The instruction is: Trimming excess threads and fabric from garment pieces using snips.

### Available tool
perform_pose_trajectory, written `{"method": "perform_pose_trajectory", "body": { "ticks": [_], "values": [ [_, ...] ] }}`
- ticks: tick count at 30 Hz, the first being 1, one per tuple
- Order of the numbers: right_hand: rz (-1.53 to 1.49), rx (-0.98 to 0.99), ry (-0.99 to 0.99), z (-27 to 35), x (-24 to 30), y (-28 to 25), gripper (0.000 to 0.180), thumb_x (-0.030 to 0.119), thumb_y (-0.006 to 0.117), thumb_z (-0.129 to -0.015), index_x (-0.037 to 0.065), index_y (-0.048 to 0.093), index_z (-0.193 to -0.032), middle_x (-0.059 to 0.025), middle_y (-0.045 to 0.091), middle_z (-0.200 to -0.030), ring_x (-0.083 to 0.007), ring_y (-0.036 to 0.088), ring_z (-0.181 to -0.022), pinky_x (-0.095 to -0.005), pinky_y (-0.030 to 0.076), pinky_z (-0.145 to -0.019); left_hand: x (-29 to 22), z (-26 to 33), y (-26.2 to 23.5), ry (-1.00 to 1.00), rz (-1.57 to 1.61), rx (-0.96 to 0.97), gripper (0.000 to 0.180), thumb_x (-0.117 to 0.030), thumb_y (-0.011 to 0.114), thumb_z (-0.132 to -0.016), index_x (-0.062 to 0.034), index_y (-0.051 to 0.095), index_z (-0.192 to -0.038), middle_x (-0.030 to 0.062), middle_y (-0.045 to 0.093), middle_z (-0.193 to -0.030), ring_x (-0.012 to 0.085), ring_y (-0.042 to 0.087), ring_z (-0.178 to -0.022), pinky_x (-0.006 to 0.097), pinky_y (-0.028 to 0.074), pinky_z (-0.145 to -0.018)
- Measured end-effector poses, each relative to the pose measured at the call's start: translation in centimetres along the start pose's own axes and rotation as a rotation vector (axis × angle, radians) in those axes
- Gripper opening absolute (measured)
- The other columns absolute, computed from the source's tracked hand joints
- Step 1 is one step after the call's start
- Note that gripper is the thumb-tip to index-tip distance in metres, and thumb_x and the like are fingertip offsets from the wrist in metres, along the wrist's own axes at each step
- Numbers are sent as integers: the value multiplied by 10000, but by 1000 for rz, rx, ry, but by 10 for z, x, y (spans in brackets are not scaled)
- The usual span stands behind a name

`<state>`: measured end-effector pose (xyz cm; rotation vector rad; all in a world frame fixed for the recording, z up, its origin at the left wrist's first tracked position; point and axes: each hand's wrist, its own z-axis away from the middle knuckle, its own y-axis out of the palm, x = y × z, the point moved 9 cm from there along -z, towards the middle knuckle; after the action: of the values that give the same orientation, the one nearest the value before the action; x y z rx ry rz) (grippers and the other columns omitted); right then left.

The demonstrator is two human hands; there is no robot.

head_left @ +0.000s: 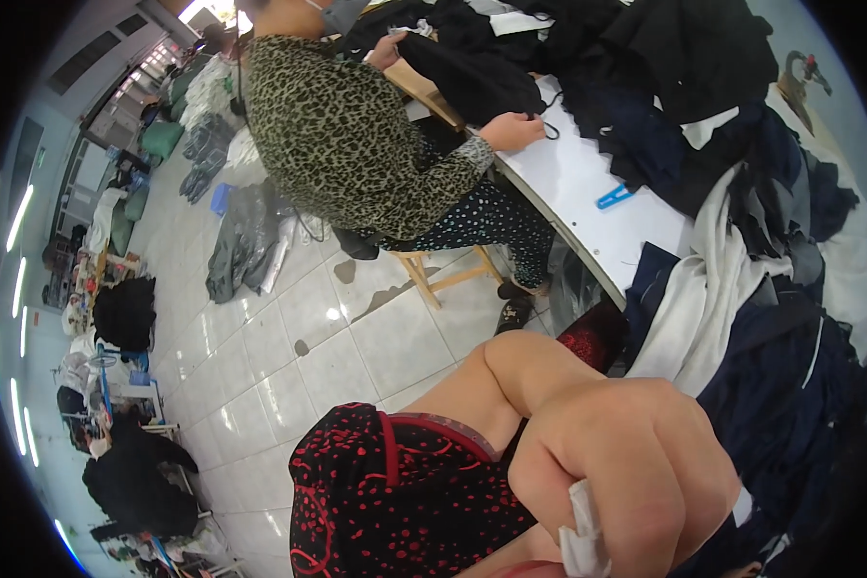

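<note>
Close up at the lower right, my left hand [631, 467] is closed, its arm sharply bent. A small crumpled white strip [582, 532], paper or cloth, sticks out of the curled fingers. The short sleeve [395, 482] on that arm is black with red dots and red trim. Beyond the hand lie dark navy cloth pieces [761, 385] and a bunched white cloth [698, 279], which it does not visibly touch. My right hand does not show.
A co-worker [347, 144] in a leopard-print top sits on a wooden stool [433, 279], handling black cloth [462, 72] at a white table [588, 226]. Blue thread snips [614, 197] lie there beside dark garments [684, 58]. Grey plastic bags [246, 241] rest on the tiled floor.
</note>
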<state>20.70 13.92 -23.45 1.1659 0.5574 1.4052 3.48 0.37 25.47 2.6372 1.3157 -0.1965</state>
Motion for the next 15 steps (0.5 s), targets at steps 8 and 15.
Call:
{"method": "perform_pose_trajectory", "body": {
  "ticks": [8,15],
  "values": [
    [13,32,5,-13,1,8,371,328,378,-927,25,490,-1111,-156,572,-1092,-266,590,-956,-452,465,-852,-21,0,5,45,-46,252,190,-58,506,-851,64,588,-730,129,514,-630,222,494,-494,293,391,-444],
    [25,-3,-29,12,7,10,372,328,377,-929,25,485,-1115,-151,572,-1098,-266,591,-958,-453,465,-850,-28,11,19,112,-33,449,187,-56,508,-850,60,586,-725,126,508,-625,218,489,-486,290,390,-443]
  ]
}}
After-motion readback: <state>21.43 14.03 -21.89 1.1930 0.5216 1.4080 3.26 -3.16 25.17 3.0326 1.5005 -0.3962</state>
